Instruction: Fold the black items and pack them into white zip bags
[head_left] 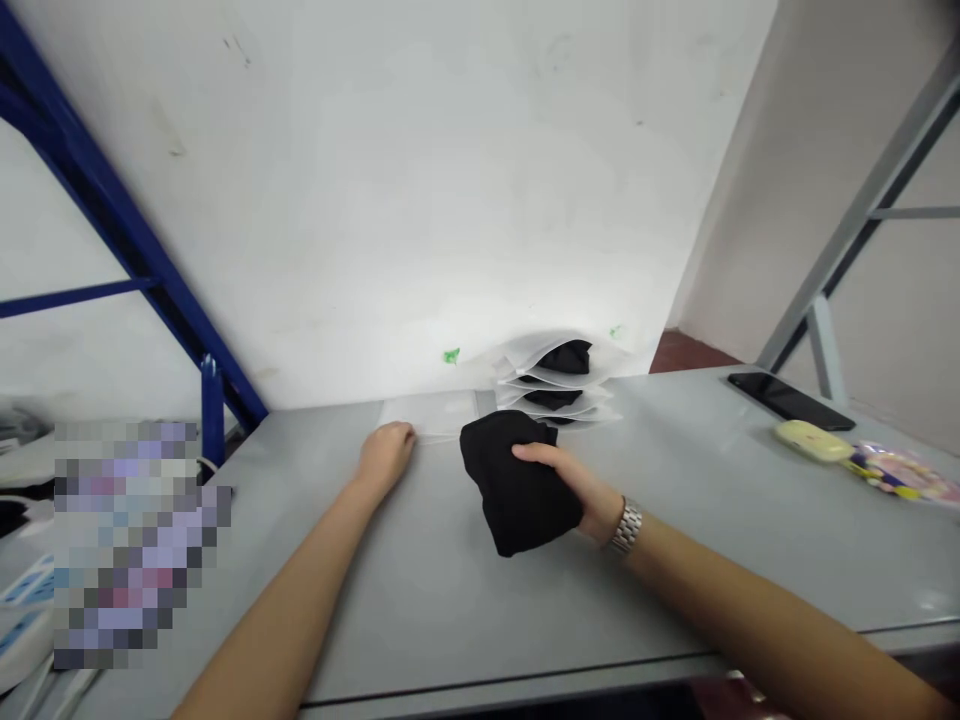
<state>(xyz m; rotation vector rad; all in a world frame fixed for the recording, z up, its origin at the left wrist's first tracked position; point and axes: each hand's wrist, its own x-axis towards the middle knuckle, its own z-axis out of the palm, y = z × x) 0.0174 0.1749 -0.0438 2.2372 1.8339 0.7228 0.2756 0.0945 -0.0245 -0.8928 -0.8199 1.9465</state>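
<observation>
Folded black cloth (pixel 517 485) is held above the grey table (pixel 420 600) by my right hand (pixel 574 485), its thumb across the top and a metal watch on the wrist. My left hand (pixel 386 455) has its fingers curled at the near left edge of flat translucent bags (pixel 431 412) by the wall; whether they pinch a bag is hard to make out. Just behind the black cloth, several translucent bags with black contents (pixel 559 380) lie in a stack.
At the right of the table lie a black phone (pixel 791 400), a yellow case (pixel 812 441) and a colourful trinket (pixel 904 472). A blue metal frame (pixel 135 220) rises at the left, near white power strips (pixel 26 620) and a blurred, pixelated patch. A white wall stands behind.
</observation>
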